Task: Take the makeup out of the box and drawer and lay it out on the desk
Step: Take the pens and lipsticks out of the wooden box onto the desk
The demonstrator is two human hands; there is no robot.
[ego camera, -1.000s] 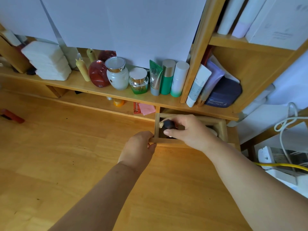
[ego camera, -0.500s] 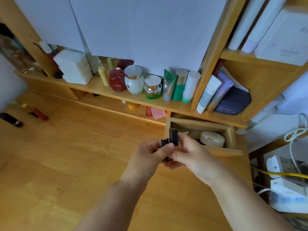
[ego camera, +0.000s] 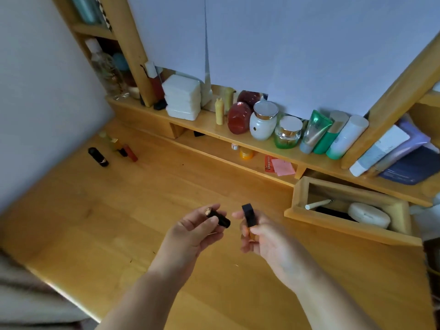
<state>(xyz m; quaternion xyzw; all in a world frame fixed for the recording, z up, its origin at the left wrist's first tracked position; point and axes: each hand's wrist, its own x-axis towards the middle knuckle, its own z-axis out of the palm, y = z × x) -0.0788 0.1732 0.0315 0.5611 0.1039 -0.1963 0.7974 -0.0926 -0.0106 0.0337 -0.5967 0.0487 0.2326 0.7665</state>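
The desk (ego camera: 114, 210) was smooth, honey-coloured wood with visible plank joints. A small open-topped wooden drawer (ego camera: 345, 225) stood pulled out at its right, under a low shelf (ego camera: 209, 127) of the same wood.

The left hand (ego camera: 190, 232) pinched a short, glossy black cylindrical lipstick (ego camera: 220, 217) with a gold end, held tilted between thumb and fingers. The right hand (ego camera: 266, 239) gripped a black, square-section lipstick tube (ego camera: 248, 216) with an amber lower part, held nearly upright. Both items were above the desk centre, near each other but apart.

Inside the drawer lay a round cream compact (ego camera: 369, 215), a thin white pencil (ego camera: 317, 204) and a dark flat item too shadowed to identify.

At the desk's far left lay a black tube (ego camera: 98, 157) and a red tube (ego camera: 131, 153). The shelf carried stacked white pads (ego camera: 182, 100), a red faceted bottle (ego camera: 238, 117), a white jar (ego camera: 263, 121), a green glass jar (ego camera: 287, 135) and green tubes (ego camera: 326, 132).
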